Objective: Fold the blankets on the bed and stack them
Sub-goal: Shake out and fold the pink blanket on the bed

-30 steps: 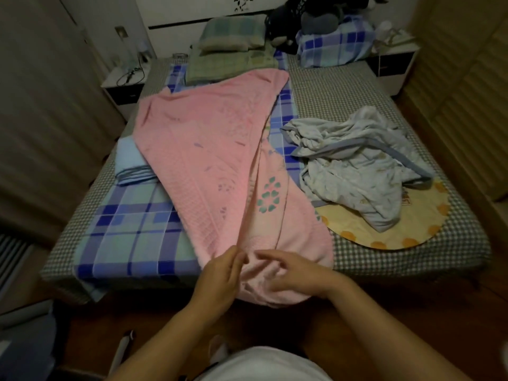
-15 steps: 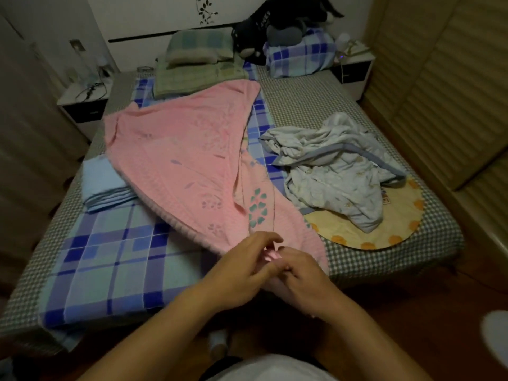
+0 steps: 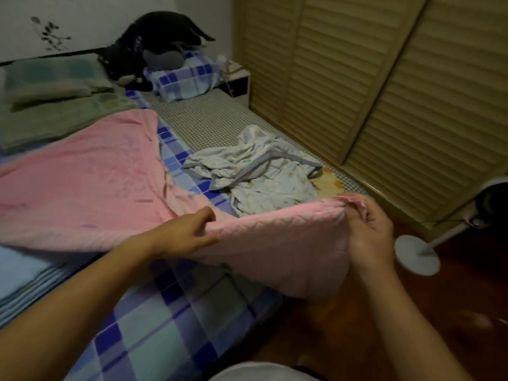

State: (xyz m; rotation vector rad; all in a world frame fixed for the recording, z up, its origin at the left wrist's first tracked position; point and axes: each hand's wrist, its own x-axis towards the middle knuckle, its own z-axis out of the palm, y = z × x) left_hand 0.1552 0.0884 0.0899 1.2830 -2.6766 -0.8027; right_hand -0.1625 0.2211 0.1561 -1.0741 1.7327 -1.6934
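A pink quilted blanket [image 3: 90, 188] lies spread across the bed [image 3: 203, 119], and its near edge is lifted off the foot of the mattress. My right hand [image 3: 369, 229] grips the blanket's gathered corner, raised at the right. My left hand [image 3: 189, 232] pinches the same lifted edge further left, thumb on top. A crumpled pale grey blanket [image 3: 261, 177] lies beyond that edge on the bed's right side. A folded light blue blanket [image 3: 19, 273] rests at the left edge of the view.
A blue plaid sheet [image 3: 154, 325] covers the near mattress. Green bedding [image 3: 55, 105], a plaid pillow [image 3: 187, 78] and a black plush toy [image 3: 154, 45] sit at the headboard. Slatted wardrobe doors [image 3: 384, 92] run along the right. A white fan base [image 3: 416, 259] stands on the wood floor.
My hands, together at the blanket's bottom corner, have moved apart; the right hand has carried the corner up and to the right. The view has swung right and closer to the bed.
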